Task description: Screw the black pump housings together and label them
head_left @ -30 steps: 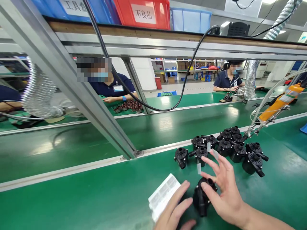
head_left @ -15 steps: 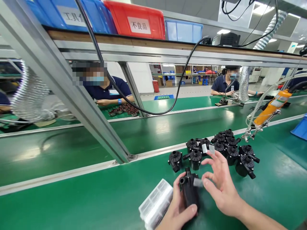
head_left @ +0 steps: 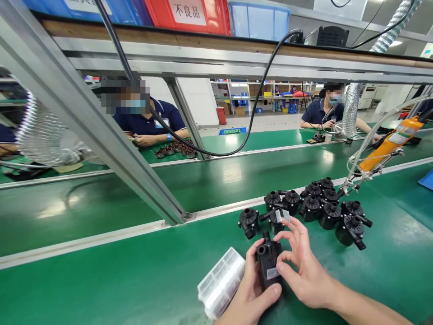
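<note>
My left hand (head_left: 252,291) is wrapped round a black pump (head_left: 269,257), its two pipe stubs pointing up and away from me. A small silver label (head_left: 272,273) lies against the pump's side. My right hand (head_left: 301,266) pinches the label's right end between thumb and forefinger. Two more pale labels (head_left: 283,215) cling to the raised fingertips of that hand. Just beyond my hands stand several black pumps (head_left: 329,214) in a cluster, one (head_left: 248,221) a little apart at the left. Left of my left hand lies a white stack of label sheets or clear plastic (head_left: 221,282); which one I cannot tell.
A metal post (head_left: 135,158) slants down to the green bench (head_left: 101,289). An orange power tool (head_left: 389,144) hangs at the right, near a blue bin (head_left: 426,179). A black cable (head_left: 248,131) loops below the shelf. Two people work across the belt (head_left: 233,174).
My right hand has moved left and brought the label against the pump's side. The labels on its fingertips moved left too. My left hand still holds the pump. The view tilted slightly down.
</note>
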The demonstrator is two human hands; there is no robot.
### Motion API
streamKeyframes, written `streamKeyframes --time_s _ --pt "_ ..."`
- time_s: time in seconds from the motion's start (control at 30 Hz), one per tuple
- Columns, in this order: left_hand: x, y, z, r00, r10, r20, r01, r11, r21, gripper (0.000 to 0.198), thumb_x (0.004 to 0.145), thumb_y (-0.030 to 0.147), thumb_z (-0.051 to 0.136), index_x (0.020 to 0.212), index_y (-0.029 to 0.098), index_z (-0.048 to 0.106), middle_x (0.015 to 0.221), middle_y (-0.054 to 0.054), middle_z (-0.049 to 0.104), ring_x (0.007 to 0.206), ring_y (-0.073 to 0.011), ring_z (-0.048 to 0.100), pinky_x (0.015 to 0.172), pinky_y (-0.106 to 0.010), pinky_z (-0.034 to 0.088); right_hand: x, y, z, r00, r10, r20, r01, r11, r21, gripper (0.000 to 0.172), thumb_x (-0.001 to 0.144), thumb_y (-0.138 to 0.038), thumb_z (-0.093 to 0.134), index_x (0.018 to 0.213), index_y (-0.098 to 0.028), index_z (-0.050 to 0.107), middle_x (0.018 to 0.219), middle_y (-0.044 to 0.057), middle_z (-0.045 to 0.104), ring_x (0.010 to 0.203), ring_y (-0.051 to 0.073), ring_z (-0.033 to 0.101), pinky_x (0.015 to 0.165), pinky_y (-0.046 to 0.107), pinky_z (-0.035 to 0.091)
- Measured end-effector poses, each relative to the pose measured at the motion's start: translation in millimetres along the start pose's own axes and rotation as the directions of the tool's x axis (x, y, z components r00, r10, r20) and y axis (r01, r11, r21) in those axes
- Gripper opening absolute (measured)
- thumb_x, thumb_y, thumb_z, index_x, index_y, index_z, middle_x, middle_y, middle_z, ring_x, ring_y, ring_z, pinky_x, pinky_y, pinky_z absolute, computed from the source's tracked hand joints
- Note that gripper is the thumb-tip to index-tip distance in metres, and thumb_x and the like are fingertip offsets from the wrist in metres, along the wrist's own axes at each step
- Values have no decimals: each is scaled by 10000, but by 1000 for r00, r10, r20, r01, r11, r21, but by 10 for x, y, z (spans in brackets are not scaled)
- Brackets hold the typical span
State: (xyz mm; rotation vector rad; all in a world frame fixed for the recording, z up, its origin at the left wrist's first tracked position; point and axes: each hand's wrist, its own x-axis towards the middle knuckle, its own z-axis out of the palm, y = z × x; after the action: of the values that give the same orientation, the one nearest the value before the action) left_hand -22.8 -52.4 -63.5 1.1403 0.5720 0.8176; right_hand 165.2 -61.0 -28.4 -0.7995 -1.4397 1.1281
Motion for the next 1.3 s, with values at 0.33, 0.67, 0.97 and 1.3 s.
streamKeyframes --time_s 0.33,0.67,0.97,1.3 --pt "-3 -39 18 1000 10 9 -10 999 -36 914 944 432 764 1552 394 83 1698 -165 280 1523 -339 406 1266 -562 238 -14 40 -13 999 42 -30 -42 999 0 811 987 -113 572 1588 -431 129 1639 139 212 1311 252 484 916 395 580" --pt "-5 -52 19 999 27 16 -27 999 -43 892 943 424 764 1553 403 113 1679 -147 317 1510 -340 412 1258 -565 247 -23 49 6 999 -12 -35 10 998 -70 822 983 -95 549 1592 -445 122 1612 129 234 1294 247 485 897 394 601" --pt "-31 -44 -14 999 29 -19 -29 1000 11 909 927 454 774 1572 379 138 1700 -160 268 1514 -359 399 1263 -564 262 -25 69 -90 951 -276 140 309 862 -401 789 975 -20 483 1623 -376 209 1658 134 144 1349 267 492 878 386 631" --pt "-73 -433 -144 962 270 -35 -220 845 488 811 845 357 834 1465 341 310 1375 -126 541 1178 -322 630 1017 -465 531 91 126 -46 969 -224 102 240 769 -593 1123 693 -182 787 1624 -236 161 1624 192 194 1554 408 218 1203 603 412"
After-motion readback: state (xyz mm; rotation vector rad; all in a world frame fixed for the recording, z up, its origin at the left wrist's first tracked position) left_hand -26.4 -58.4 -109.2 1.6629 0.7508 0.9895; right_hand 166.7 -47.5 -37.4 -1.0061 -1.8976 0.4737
